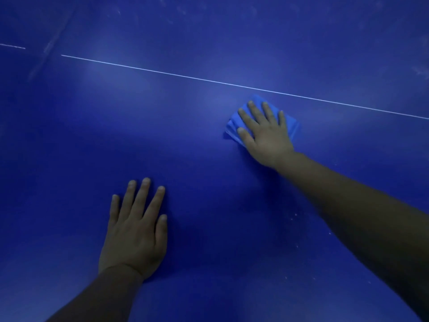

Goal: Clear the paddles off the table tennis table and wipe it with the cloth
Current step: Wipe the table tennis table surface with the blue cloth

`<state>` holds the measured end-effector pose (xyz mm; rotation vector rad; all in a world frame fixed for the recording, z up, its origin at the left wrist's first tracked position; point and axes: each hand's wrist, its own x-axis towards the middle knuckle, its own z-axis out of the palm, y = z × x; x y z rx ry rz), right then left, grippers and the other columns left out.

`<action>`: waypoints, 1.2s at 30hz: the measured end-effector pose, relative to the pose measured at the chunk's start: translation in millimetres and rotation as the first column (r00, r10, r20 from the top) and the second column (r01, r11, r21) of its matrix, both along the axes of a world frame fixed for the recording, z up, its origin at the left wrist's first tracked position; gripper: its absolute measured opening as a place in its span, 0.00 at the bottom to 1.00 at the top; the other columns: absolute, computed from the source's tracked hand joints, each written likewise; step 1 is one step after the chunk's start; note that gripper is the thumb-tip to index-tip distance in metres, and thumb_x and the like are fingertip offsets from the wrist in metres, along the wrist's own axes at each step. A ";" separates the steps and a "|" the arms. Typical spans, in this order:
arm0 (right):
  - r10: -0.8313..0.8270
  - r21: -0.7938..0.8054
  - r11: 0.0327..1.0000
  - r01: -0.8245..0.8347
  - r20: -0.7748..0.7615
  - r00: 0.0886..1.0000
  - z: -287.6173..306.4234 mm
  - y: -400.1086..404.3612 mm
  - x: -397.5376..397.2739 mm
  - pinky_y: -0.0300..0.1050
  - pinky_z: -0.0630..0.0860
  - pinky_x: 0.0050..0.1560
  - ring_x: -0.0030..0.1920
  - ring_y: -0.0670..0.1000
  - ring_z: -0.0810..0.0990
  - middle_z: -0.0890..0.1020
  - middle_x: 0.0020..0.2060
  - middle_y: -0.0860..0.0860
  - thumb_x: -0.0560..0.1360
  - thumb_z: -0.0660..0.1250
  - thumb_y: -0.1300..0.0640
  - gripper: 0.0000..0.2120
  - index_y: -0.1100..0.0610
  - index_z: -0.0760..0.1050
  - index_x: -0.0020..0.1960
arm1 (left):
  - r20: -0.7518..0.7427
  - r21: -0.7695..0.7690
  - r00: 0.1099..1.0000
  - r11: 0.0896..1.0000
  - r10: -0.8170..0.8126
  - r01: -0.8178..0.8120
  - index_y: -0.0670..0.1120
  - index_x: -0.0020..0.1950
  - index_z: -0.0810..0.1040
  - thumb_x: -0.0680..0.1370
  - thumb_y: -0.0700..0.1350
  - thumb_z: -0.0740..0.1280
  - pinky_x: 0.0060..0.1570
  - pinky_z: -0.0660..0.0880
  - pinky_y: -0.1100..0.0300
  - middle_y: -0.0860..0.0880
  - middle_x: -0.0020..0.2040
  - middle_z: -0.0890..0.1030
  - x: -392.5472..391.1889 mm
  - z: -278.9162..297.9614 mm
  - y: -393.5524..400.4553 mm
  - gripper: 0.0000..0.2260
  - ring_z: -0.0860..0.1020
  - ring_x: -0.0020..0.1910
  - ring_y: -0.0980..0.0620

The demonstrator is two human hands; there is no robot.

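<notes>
Two hands lie flat on the blue table (185, 140). Just below its white line (209, 79), the right hand (267, 133) presses spread fingers on the folded cloth (233, 123). Well below the line, the left hand (135, 231) rests spread on bare table.

The view is dim and heavily tinted blue, with the table (185, 147) filling nearly all of it. Soft pale patches of reflected light sit near the white line (209, 80), brightest around the middle, and fade toward darker corners. The near part of the table falls into deep shade, and both forearms look almost black. A faint shadow lies beside the left hand (137, 228) and under the right hand (264, 133). The cloth (234, 123) is the lightest blue area. Edges are soft, detail is smeared, and the far smudges are blurry. The line bows slightly from the wide lens
</notes>
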<state>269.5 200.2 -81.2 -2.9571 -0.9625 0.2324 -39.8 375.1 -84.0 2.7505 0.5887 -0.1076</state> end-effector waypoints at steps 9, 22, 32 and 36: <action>-0.097 -0.007 0.995 0.097 0.021 0.995 -4.5 30.7 2.6 0.66 0.43 0.77 0.81 0.56 0.46 0.51 0.82 0.46 0.83 0.46 0.39 0.27 0.43 0.52 0.81 | 0.008 0.055 1.000 0.998 -0.029 0.029 0.48 0.78 0.63 0.81 0.54 0.50 0.76 0.49 0.42 0.47 0.80 0.58 0.2 -1.7 1.0 0.27 0.52 0.80 0.45; -0.354 -0.008 0.934 0.358 0.131 0.926 -8.2 11.7 71.9 0.70 0.51 0.74 0.80 0.61 0.53 0.55 0.81 0.51 0.84 0.46 0.42 0.26 0.46 0.56 0.81 | 0.014 0.081 0.999 0.996 -0.048 0.047 0.46 0.78 0.65 0.80 0.54 0.52 0.76 0.50 0.40 0.44 0.80 0.60 0.8 -2.7 1.6 0.27 0.55 0.80 0.42; 0.164 0.027 0.986 -0.166 0.041 0.986 -19.8 13.4 -9.5 0.68 0.49 0.75 0.80 0.59 0.55 0.59 0.80 0.49 0.82 0.47 0.39 0.28 0.45 0.59 0.80 | 0.000 0.089 0.999 0.995 -0.044 0.044 0.44 0.77 0.66 0.79 0.53 0.51 0.75 0.52 0.37 0.42 0.79 0.62 3.0 1.0 -1.4 0.28 0.56 0.79 0.40; -0.147 -0.042 0.988 0.152 0.101 0.984 -4.0 -54.8 59.5 0.66 0.50 0.76 0.80 0.59 0.53 0.55 0.81 0.50 0.83 0.47 0.40 0.28 0.46 0.56 0.81 | 0.022 0.086 0.999 0.996 -0.038 0.036 0.44 0.77 0.67 0.79 0.53 0.52 0.74 0.52 0.37 0.42 0.79 0.63 3.6 1.5 -2.2 0.28 0.57 0.79 0.40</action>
